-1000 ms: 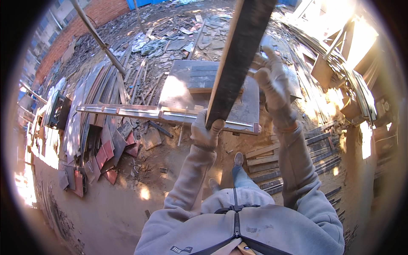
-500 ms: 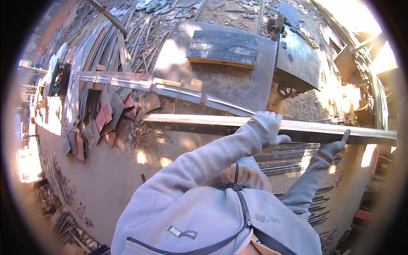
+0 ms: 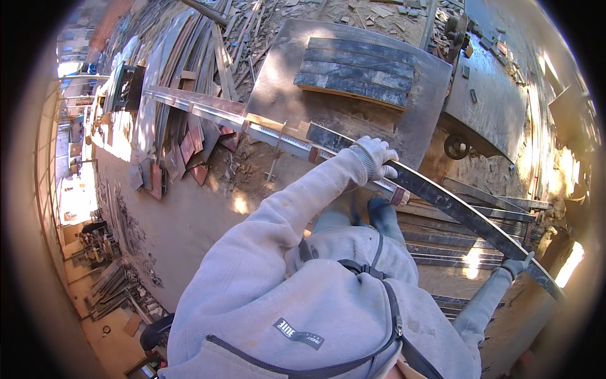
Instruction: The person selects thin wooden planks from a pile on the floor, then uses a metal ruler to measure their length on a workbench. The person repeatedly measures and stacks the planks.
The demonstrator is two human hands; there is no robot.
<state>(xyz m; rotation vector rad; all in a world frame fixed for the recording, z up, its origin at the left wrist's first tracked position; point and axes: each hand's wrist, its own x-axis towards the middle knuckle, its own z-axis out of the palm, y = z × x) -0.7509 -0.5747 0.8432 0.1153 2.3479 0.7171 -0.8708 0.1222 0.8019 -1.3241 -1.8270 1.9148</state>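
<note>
A long black-faced plywood strip [image 3: 457,205] slants across in front of me, its far end lying over the metal rail with ruler markings [image 3: 271,134] at the edge of the machine table [image 3: 271,76]. My left hand [image 3: 376,156], in a pale glove, is closed around the strip near that far end. Further along, close to the strip's near right end, my gloved right hand [image 3: 517,264] grips it with the fingers over its edge. On the table beyond lies a stack of similar dark strips [image 3: 356,68].
A second metal table [image 3: 495,104] with a handwheel [image 3: 456,146] below it stands at the far right. More dark strips [image 3: 435,243] lie on the ground by my legs. Reddish broken panels [image 3: 192,145] and long wood offcuts [image 3: 170,57] are heaped at the left.
The strip has swung from nearly level to a steep slant, its left end now over the rail and its right end lower and nearer. My right hand has moved down with it.
</note>
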